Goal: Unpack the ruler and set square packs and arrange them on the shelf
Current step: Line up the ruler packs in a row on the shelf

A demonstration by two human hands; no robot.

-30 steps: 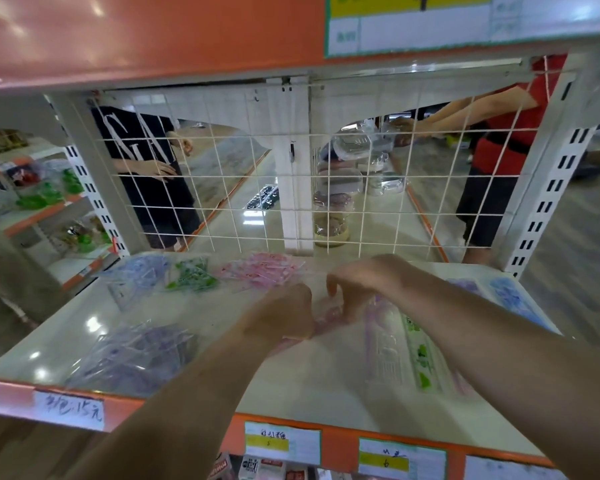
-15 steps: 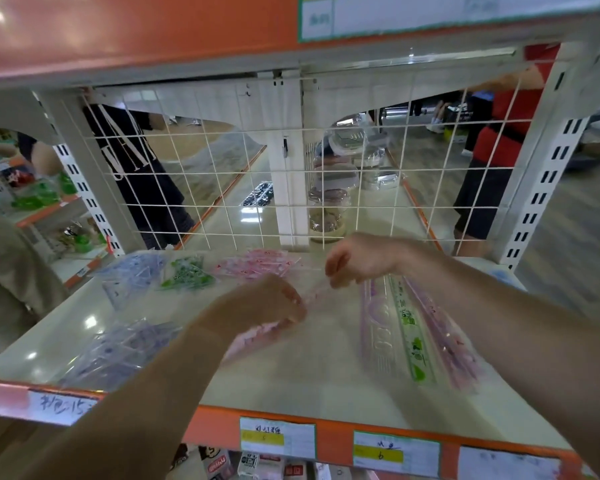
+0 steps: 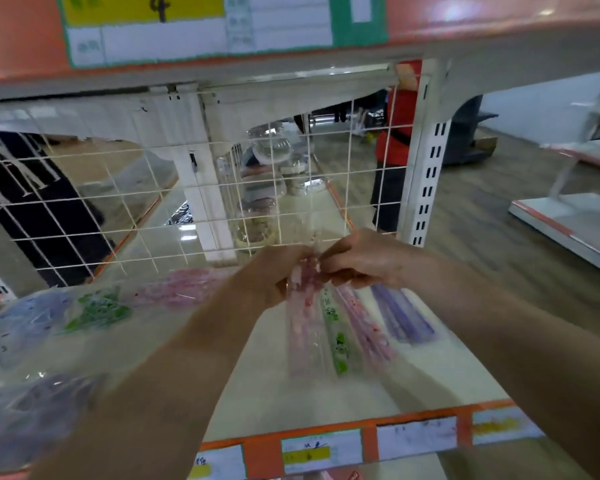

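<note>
head view: the left hand (image 3: 278,275) and right hand (image 3: 361,261) meet above the middle of the shelf (image 3: 326,393), almost touching. both are closed on the far end of a pink ruler pack (image 3: 303,327). the left hand's fingers curl around that end, and the right hand's thumb and fingertips pinch it from the other side. both forearms reach forward from the near corners and converge at the pack, with the wrists raised off the shelf. the pack's long axis runs front to back, from the hands down toward the shelf's near edge; motion blur hides whether its lower end touches the surface. just right of it, a green ruler pack (image 3: 336,337), a second pink pack (image 3: 364,327) and a purple ruler pack (image 3: 400,313) lie on the shelf, fanned along much the same direction. blurred set square packs (image 3: 97,310) sit well apart on the left. a wire mesh (image 3: 118,209) backs the shelf.
</note>
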